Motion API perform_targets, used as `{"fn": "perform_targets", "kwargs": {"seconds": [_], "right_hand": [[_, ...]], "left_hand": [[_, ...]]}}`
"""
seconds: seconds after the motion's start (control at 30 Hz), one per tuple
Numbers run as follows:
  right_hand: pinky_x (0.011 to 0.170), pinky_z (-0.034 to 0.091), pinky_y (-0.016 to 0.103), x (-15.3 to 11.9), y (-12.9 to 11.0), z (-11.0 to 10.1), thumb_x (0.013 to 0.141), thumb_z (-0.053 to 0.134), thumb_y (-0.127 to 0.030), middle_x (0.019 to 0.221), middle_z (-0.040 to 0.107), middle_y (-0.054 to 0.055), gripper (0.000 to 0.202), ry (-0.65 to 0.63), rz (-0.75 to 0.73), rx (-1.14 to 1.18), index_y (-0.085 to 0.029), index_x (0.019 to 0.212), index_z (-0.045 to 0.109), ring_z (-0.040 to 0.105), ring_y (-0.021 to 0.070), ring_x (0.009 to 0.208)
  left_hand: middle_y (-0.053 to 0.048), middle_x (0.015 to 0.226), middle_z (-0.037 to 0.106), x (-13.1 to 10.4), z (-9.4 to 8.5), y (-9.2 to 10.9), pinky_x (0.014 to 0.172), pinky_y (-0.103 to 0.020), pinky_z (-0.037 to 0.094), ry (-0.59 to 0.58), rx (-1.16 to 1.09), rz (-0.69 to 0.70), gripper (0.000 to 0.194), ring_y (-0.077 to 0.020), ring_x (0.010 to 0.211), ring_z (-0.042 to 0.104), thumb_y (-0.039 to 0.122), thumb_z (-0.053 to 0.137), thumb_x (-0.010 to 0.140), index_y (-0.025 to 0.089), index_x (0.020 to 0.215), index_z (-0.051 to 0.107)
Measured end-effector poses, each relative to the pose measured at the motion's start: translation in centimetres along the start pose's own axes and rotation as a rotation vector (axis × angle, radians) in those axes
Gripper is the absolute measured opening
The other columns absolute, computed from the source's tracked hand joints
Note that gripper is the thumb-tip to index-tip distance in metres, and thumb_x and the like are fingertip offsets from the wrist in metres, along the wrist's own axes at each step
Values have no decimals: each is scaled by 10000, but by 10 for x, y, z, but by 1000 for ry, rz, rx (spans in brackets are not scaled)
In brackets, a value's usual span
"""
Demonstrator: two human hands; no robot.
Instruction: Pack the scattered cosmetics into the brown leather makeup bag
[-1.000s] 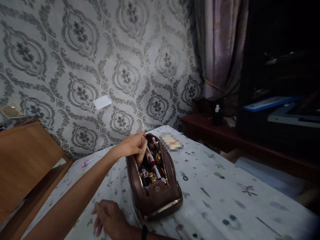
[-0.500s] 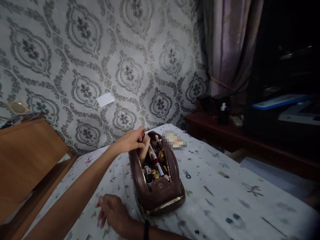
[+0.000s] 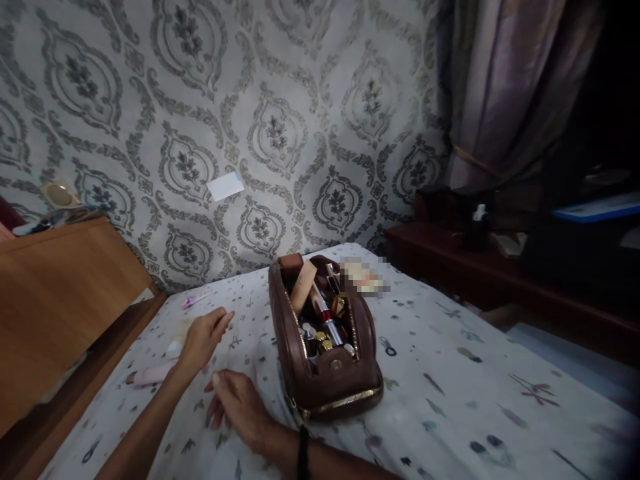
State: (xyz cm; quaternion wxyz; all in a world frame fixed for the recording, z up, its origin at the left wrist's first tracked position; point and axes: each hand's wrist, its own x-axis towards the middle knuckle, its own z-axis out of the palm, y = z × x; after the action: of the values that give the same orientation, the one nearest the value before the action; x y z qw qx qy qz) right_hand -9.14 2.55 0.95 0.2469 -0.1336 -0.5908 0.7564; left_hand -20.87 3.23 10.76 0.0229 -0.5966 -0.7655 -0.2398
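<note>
A brown leather makeup bag [image 3: 327, 393] lies unzipped on the bed. Inside it a beige tube [image 3: 303, 287] leans at the left side, beside a lip gloss tube with a silver cap [image 3: 332, 331]. Small gold-capped items [image 3: 324, 341] and a small dark bottle [image 3: 311, 344] sit near its front. My left hand [image 3: 203, 339] is over the sheet left of the bag, fingers loosely extended, with nothing visible in it. Closer to me, my right hand [image 3: 241, 408] rests with relaxed, slightly bent fingers, apart from the bag and holding nothing visible.
A pale pink tube [image 3: 153, 375] lies partly behind my left forearm. Farther back is a small pink-purple item [image 3: 196, 298]. A blurred-out item [image 3: 365, 277] lies beyond the bag. A wooden headboard [image 3: 75, 280] borders the left, a dark red table [image 3: 435, 263] the right.
My left hand has come out of the bag and moved left and toward me over the sheet. The beige tube stays in the bag. My right hand has barely moved; the view has shifted slightly.
</note>
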Motion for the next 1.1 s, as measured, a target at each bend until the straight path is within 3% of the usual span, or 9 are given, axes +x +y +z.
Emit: {"fn": "perform_targets", "kwargs": {"seconds": [0.13,0.2,0.33,0.5,0.63,0.73,0.9,1.03,1.1], "right_hand": [[431,297,206,0,1,-1,877,399,-771,631,555,-12,651,-2,-22,-7,-143,861,572,491,79,450],[436,307,209,0,2,-2,871,393,-778,663,574,1,658,-13,-25,-16,-144,876,570,513,86,475],[452,326,222,1,4,-4,845,375,-816,690,606,24,714,-23,-25,-22,-140,937,585,546,107,505],[469,344,242,1,3,-4,803,383,-854,707,631,50,766,-24,-32,-45,-135,933,613,567,127,528],[463,353,241,0,-1,-3,794,426,-846,692,617,35,746,-23,-34,-42,-137,913,627,566,126,521],[471,369,240,-1,-2,-3,787,455,-841,688,619,34,742,-13,-32,-40,-131,906,635,576,128,526],[464,361,235,-1,-1,-3,781,461,-846,688,625,36,751,-14,-29,-43,-127,906,642,576,124,522],[466,351,235,-2,0,-3,780,467,-846,689,623,32,752,-9,-18,-38,-127,916,643,570,119,521],[476,351,235,-2,-1,-4,782,464,-846,697,625,33,757,-10,-16,-38,-124,924,643,572,118,528]], "left_hand": [[5,672,628,-22,5,-56,681,-293,445,112,86,-131,257,-202,694,629,404,386,926,243,768,509],[-20,833,681,-33,5,-76,770,-314,478,185,137,-186,168,-212,826,650,317,397,922,244,896,546],[-83,1068,681,-57,4,-105,946,-370,470,329,229,-280,197,-237,1058,600,201,382,925,228,999,562],[-110,1110,668,-80,-4,-146,1000,-406,455,445,265,-416,265,-256,1117,567,96,375,869,198,1008,576],[-98,1049,675,-86,-7,-174,929,-422,493,522,273,-517,259,-263,1045,599,111,398,858,183,1001,602],[-100,1006,689,-86,-3,-178,920,-426,491,514,284,-493,231,-270,1020,602,191,421,902,176,991,634],[-129,1139,696,-82,8,-160,1039,-458,416,444,298,-367,307,-287,1144,571,314,458,958,170,1146,654],[-124,1308,657,-77,15,-148,1142,-594,243,260,403,-312,387,-323,1341,459,327,448,984,235,1330,594],[-130,1325,651,-75,18,-146,1129,-634,225,160,474,-313,391,-335,1364,444,320,440,991,256,1347,588]]}}
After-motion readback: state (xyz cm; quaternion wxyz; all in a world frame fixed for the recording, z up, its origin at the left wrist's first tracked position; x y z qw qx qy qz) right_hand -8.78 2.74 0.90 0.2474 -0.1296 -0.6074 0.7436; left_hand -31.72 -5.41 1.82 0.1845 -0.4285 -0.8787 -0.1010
